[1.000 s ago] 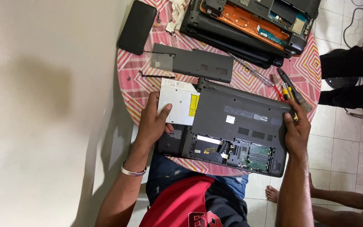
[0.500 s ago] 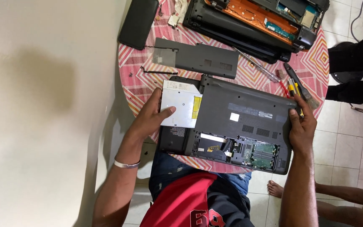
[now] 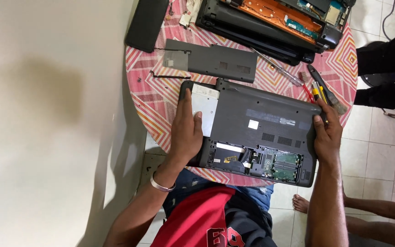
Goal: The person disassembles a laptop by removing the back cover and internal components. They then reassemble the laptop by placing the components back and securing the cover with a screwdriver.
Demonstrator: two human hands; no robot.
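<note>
The left hand (image 3: 186, 132) lies flat, fingers extended, pressing on the silver, flat metal optical drive (image 3: 206, 106) that sits part-way in the side slot of the upturned dark grey plastic laptop base (image 3: 261, 130); this grip is open, a push with palm and fingers, not a pinch. The right hand (image 3: 328, 135) is closed on the opposite edge of the base, thumb on top, bracing it.

The drive looks light and stiff, with thin sheet-metal skin that could dent or slip under a sweaty palm; its long side edges seem the safest hold. The base is heavier and rigid, but an open bay near the person shows a bare green circuit board (image 3: 282, 162), best left untouched.

Both rest on the round counter with a pink zigzag cloth (image 3: 154, 98), beside a detached grey cover panel (image 3: 211, 59) and screwdrivers (image 3: 318, 89).
</note>
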